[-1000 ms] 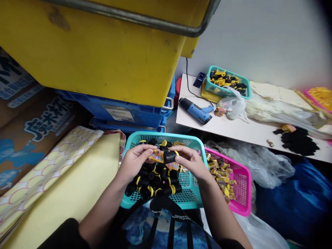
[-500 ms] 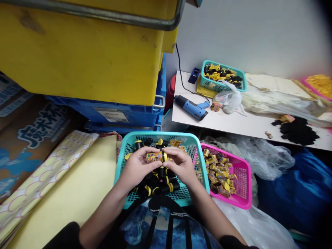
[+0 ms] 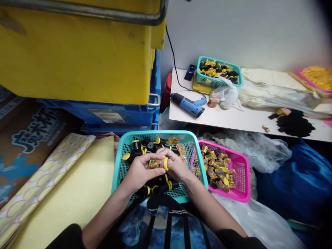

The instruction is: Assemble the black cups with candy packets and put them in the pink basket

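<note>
Over the teal basket (image 3: 199,173), my left hand (image 3: 141,169) grips a small tube (image 3: 157,164) with a colourful printed yellow label and a yellow end. The tube lies crosswise, its yellow end pointing right. My right hand (image 3: 177,167) is closed at that end, the thumb against it and the fingers curled behind. Below both hands, the basket holds several black tubes (image 3: 168,185) with yellow rims. Flat printed labels (image 3: 181,149) rest against its right side. My hands hide part of the contents.
A pink basket (image 3: 243,173) of labelled tubes stands to the right. The white table (image 3: 181,112) bears a blue heat gun (image 3: 188,104), a teal basket (image 3: 219,81) of black and yellow parts, and black pieces (image 3: 294,122). Yellow and blue crates (image 3: 109,69) are stacked at left.
The tube has come slightly lower, and its yellow end now shows more plainly. My right hand has shifted from gripping around the tube's right side to its end, fingers curled more.
</note>
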A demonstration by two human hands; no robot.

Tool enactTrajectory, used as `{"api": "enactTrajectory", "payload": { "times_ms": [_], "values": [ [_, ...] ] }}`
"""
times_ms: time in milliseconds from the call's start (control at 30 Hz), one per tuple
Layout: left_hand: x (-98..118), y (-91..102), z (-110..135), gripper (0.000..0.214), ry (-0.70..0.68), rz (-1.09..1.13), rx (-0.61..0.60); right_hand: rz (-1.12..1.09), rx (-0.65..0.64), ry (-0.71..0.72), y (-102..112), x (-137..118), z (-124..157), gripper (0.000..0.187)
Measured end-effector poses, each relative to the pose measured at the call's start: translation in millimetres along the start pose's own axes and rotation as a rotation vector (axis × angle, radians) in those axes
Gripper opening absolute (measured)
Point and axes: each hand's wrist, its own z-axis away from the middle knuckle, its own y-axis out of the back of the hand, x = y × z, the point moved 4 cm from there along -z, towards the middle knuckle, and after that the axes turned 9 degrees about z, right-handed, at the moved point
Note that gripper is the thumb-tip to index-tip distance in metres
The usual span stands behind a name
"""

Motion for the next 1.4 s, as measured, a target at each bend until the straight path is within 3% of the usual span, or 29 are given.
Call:
{"api": "enactTrajectory", "payload": {
  "times_ms": [133, 333, 533, 633, 733, 833, 933, 1033, 1100, 1133, 1233, 1333, 1400],
  "values": [
    [-3, -1.0, -1, 0.029, 0.019, 0.014, -0.07, 0.068, -0.052, -0.059, 7, -3, 9, 0.043],
    [8, -3.1, -4, 0.027, -0.131, -0.041, -0.115, -0.132, 0.043, -0.101, 7, -14, 19, 0.047],
    [3, -9.7, 1, 0.027, -0.052, -0.117, -0.099, -0.093, -0.003, -0.165, 3, -4, 19, 0.054],
    [2, -7.4, 2, 0.026, -0.072, -0.18, -0.121, -0.069, -0.028, -0.148, 5, -2, 18, 0.057],
    [4, -6.3, 1, 0.025, -0.163, -0.288, -0.164, 0.073, 0.033, -0.102, 5, -5, 19, 0.054],
    [8, -15.1, 2, 0.019, -0.404, -0.56, -0.197, 0.23, 0.15, -0.023, 1, -14, 27, 0.046],
    [10, -22.2, 5, 0.04, -0.551, -0.811, -0.204, 0.457, 0.362, 0.083, 17, -33, 51, 0.035],
    [9, -5.0, -1, 0.052, -0.461, -0.949, -0.158, 0.917, 0.842, 0.207, 67, -65, 99, 0.027],
    [6, 18.2, -8, 0.036, -0.37, -1.067, -0.079, 1.277, 1.115, 0.117, 105, -81, 128, 0.036],
    [5, 30.0, -11, 0.033, -0.336, -1.145, -0.031, 1.45, 1.126, 0.016, 121, -83, 135, 0.041],
    [-5, 51.0, -18, 0.032, -0.27, -1.329, 0.012, 1.652, 1.006, -0.049, 137, -75, 126, 0.041],
    [-19, 48.2, -20, 0.033, -0.23, -1.358, -0.046, 1.563, 0.677, 0.082, 102, -54, 79, 0.029],
    [-24, 41.6, -21, 0.031, -0.217, -1.342, -0.081, 1.528, 0.395, 0.053, 71, -38, 39, 0.024]
  ]
}}
